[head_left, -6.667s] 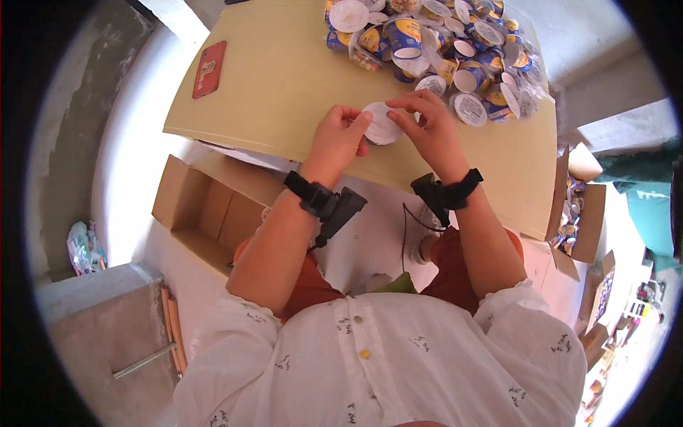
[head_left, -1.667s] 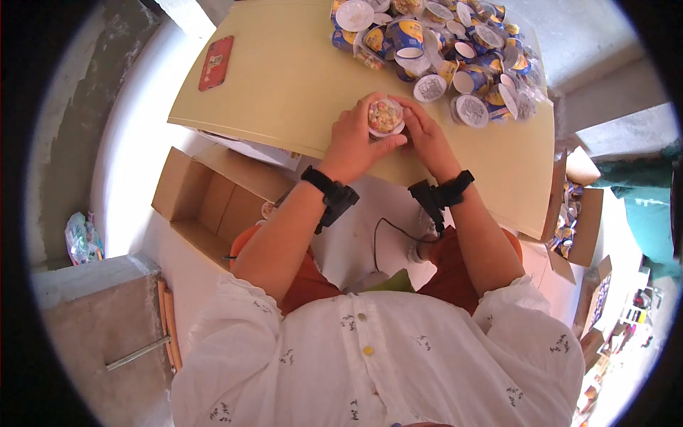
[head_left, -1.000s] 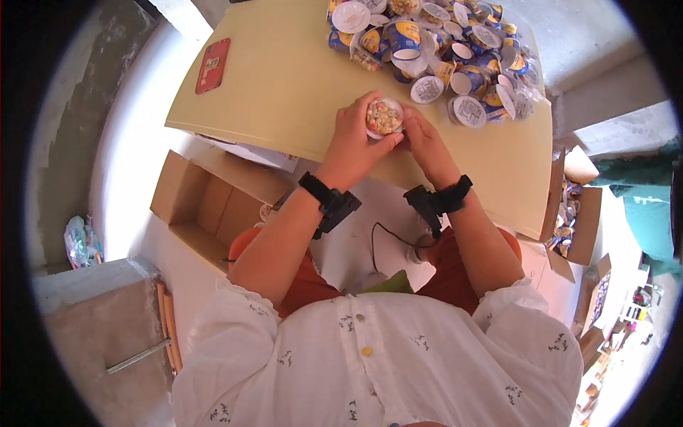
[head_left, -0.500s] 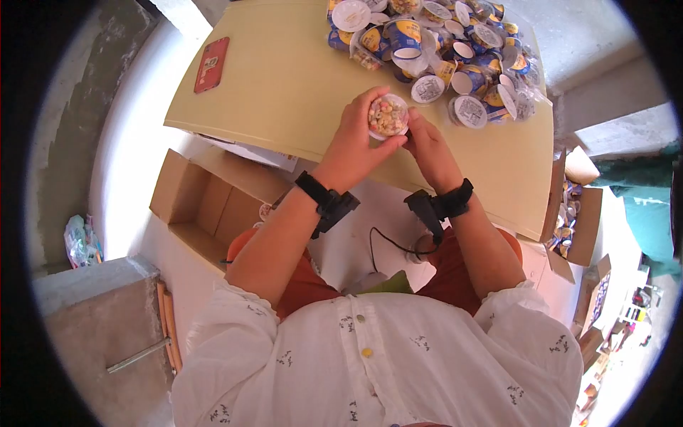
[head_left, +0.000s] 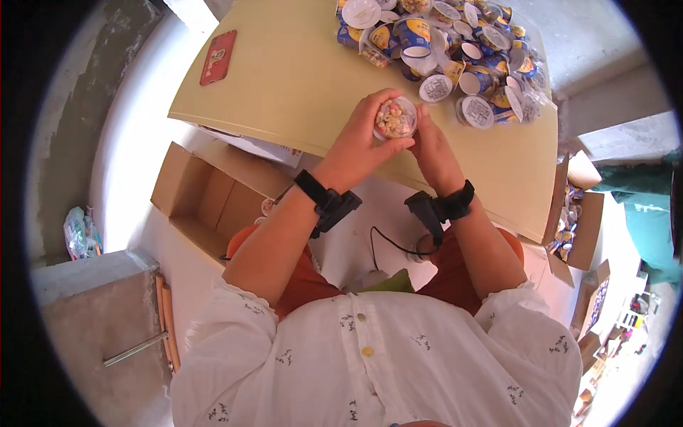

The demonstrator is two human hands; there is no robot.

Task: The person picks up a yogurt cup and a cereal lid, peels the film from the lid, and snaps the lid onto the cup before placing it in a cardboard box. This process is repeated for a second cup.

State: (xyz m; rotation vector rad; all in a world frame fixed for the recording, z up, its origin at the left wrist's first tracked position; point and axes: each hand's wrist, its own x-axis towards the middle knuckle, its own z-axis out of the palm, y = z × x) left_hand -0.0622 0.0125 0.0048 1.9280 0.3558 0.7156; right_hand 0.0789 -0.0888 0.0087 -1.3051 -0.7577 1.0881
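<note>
A small clear cup (head_left: 395, 119) filled with pale mixed snack pieces is held above the yellow table (head_left: 284, 78). My left hand (head_left: 358, 139) wraps its left side, thumb below and fingers over the top edge. My right hand (head_left: 431, 144) presses against its right side, fingers partly hidden behind the cup. Just beyond the hands lies a pile of blue and yellow cups (head_left: 448, 50) with white lids, several tipped over.
A red phone (head_left: 218, 57) lies at the table's far left. An open empty cardboard box (head_left: 206, 206) sits on the floor at my left. Another open box (head_left: 578, 217) with cups stands at the right. A plastic bag (head_left: 80, 231) lies by the left wall.
Earlier both hands held a white lid flat; since then they hold the filled cup, which has shifted slightly farther and rightward, tilting its open face upward.
</note>
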